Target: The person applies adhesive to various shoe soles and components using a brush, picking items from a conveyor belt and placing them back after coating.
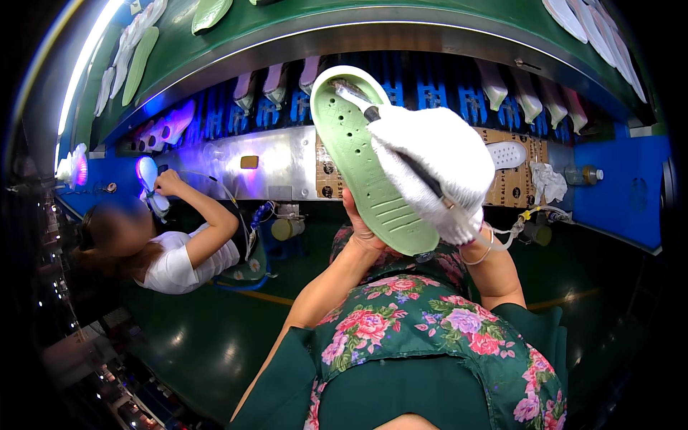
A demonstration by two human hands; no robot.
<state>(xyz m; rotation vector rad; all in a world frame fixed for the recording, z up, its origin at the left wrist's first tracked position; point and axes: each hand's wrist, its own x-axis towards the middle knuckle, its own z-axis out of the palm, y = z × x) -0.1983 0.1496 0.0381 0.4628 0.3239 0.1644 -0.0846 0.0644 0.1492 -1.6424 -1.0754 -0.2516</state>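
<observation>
My bare left hand point(362, 223) grips a light green shoe sole point(349, 154) by the edge near its heel and holds it up, inner face toward me. The sole has a raised rim around the toe, a row of small holes and grooves across the heel. My right hand point(437, 161), in a thick white glove, is closed on a brush point(351, 93) with a dark handle. The brush's tip touches the toe area inside the rim. A clear tube point(466, 218) runs from the handle's rear past my right wrist. The glove hides part of the sole's right edge.
Behind the sole runs a metal ledge point(279, 161) with cardboard, a white sole point(507, 154), crumpled tissue point(548, 183) and a bottle point(584, 175). Beyond it, shoe parts point(274, 84) sit on blue racks; a green upper shelf point(272, 21) overhangs. Another person point(186, 251) works at left.
</observation>
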